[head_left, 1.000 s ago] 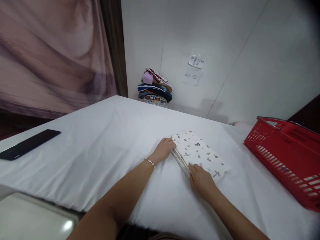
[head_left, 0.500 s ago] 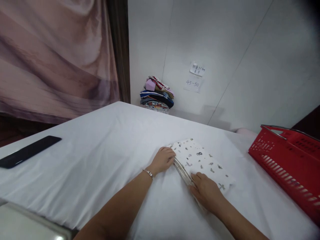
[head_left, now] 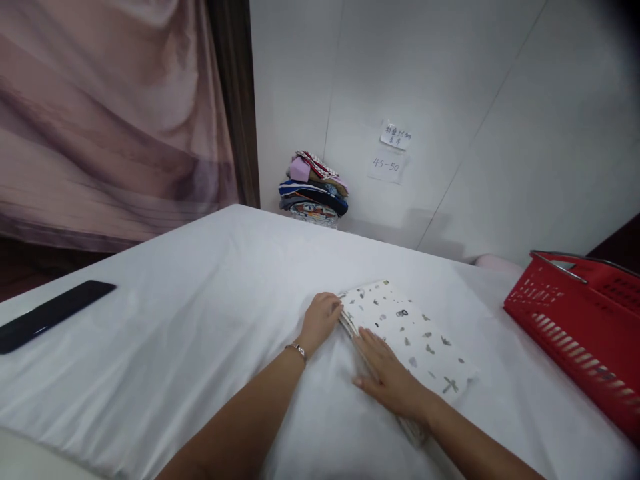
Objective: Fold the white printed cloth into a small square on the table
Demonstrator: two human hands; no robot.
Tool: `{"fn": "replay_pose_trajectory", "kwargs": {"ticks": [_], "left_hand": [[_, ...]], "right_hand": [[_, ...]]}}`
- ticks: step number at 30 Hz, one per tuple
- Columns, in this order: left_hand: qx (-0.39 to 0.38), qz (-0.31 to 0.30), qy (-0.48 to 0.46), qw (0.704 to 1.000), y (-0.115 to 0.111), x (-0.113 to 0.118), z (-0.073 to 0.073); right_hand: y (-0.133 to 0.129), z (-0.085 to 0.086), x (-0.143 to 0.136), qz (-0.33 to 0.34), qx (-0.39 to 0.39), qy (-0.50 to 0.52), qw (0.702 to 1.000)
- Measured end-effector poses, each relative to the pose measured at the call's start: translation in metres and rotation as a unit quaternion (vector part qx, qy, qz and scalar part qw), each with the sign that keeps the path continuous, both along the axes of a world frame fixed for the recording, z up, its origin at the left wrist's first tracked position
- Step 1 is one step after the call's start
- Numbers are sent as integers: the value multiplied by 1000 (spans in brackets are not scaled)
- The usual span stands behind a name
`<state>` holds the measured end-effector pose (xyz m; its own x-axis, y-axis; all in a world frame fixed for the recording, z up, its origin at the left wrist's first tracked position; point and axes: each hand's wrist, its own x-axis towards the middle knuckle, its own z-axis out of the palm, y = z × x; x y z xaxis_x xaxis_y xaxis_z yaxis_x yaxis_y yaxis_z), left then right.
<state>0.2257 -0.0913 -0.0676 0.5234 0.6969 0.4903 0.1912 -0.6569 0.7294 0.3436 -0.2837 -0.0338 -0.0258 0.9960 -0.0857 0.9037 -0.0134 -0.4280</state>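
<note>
A folded white cloth with small grey-green prints (head_left: 415, 327) lies on the white-covered table (head_left: 200, 300), its layered edge towards me. My left hand (head_left: 320, 320), with a bracelet at the wrist, pinches the cloth's left corner between curled fingers. Flat across the near folded edge rests my right hand (head_left: 387, 377), its fingers stretched out and the thumb apart from them. The right palm and forearm hide part of that edge.
A red basket (head_left: 580, 327) with a metal handle stands at the right edge. On the left lies a dark flat object (head_left: 55, 313). Folded clothes (head_left: 314, 187) are stacked beyond the table by the wall, near paper labels (head_left: 387, 165). A pink curtain (head_left: 115, 120) hangs at the left.
My right hand has slid up and left along the folded edge, and its fingers have straightened out. My left hand stays at the corner, shifted slightly left.
</note>
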Motion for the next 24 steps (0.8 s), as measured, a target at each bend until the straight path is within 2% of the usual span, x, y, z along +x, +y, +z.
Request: {"fn": "replay_pose_trajectory", "kwargs": {"ticks": [3,5,11,14,17,20,24], "left_hand": [[-51,43,-7,998,5,0,4],[-67,59,4,996,8,2,10],[-84,75,145,983,11,20,27],[-97,92,188,973,10,30,28],[-90,102,177,975,9,34,25],[-90,100,153,979,8,34,23],[-136,107,179,969,6,31,21]], "right_hand": [[9,6,9,-19,13,23,999],[17,3,12,-16,24,10,1000],[24,-14,1,8,26,-60,998],[22,-16,-1,5,28,-70,997],[22,-15,0,9,23,-72,997],[23,-17,1,15,33,-67,997],[20,-18,2,21,35,-36,999]]}}
